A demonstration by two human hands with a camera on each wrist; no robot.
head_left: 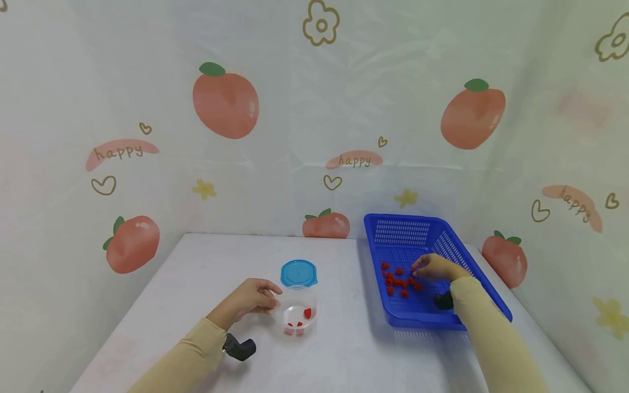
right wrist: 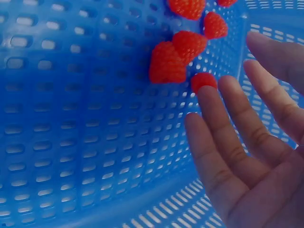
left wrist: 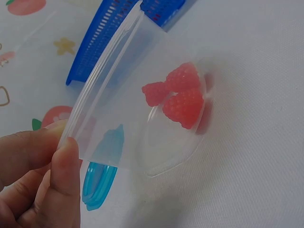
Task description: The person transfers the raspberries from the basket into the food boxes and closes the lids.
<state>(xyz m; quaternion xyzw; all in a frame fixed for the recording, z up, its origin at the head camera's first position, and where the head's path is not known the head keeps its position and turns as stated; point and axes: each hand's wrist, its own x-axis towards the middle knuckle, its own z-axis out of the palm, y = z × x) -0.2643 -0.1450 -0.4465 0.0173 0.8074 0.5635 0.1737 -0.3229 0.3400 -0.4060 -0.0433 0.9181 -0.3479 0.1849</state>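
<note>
One clear tub (left wrist: 118,71), on the white table (head_left: 344,349), its rim pinched between thumb and fingers of the left hand (head_left: 251,297), with three red raspberries (left wrist: 184,107) inside and a blue lid (head_left: 298,273) lying just behind. One blue basket (head_left: 417,218), to the right, bearing loose raspberries (head_left: 396,283); over them the right hand (head_left: 434,267), fingers extended and parted, contact impossible to tell.

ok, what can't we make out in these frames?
Exact count of berries in basket: head view, too small and clumped.
Basket floor under right hand: head view, hidden by the hand.
Topmost berries: right wrist view, cut by top edge.
Contact with nearest berry: same view, fingertip covers the spot.
Rest of left hand: left wrist view, frame edge.
</note>
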